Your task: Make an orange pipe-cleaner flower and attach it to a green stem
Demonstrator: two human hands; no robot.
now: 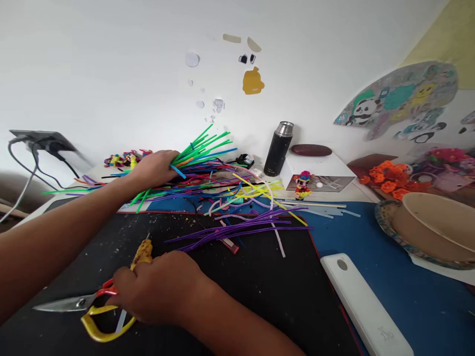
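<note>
Bird's-eye on this one: left hand (158,165) has its fingers closed round a bundle of fuzzy green craft stems (208,147), up over the mixed pile at the back of the table (319,230). Right hand (163,287) is curled over the red-and-yellow-handled scissors (76,302) and a stained yellow tool (144,250), can't tell which it grips. Progress-wise, one small colourful figure (303,185) looks finished; loose purple stems (237,228) lie straight and unshaped on the black mat (260,291).
</note>
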